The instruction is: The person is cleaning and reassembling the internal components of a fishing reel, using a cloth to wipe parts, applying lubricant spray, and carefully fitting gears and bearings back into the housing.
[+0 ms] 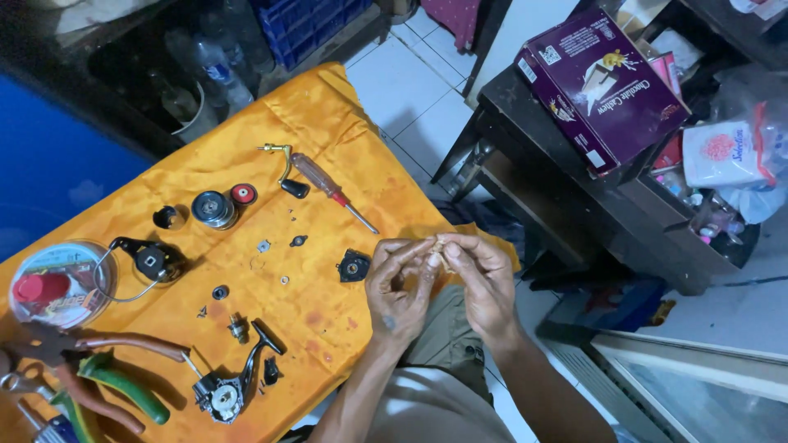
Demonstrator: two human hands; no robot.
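Both hands sit closest, held up over the lap at the edge of the orange cloth (328,107). Left hand (396,287) and right hand (484,279) meet at the fingertips, fingers curled in, pinching a small pale part (441,254) between them; too tiny to tell what it is. Held up off the cloth, prob. so it can be turned and looked at close.

Just left of the hands: a black round cover (354,266) on the cloth. Beyond it, small screws and washers (283,254) spread apart, likely so none get lost. Further up, a screwdriver (328,187) w/ clear red handle beside a crank handle (283,168), then a metal spool (213,208) and a red cap (243,194).

Lower left: stripped reel body (230,385), pliers (98,373), bail arm piece (144,261), line spool in a clear case (57,287).

Right of the person: a dark shelf (574,189) w/ a purple box (603,82) and packets.
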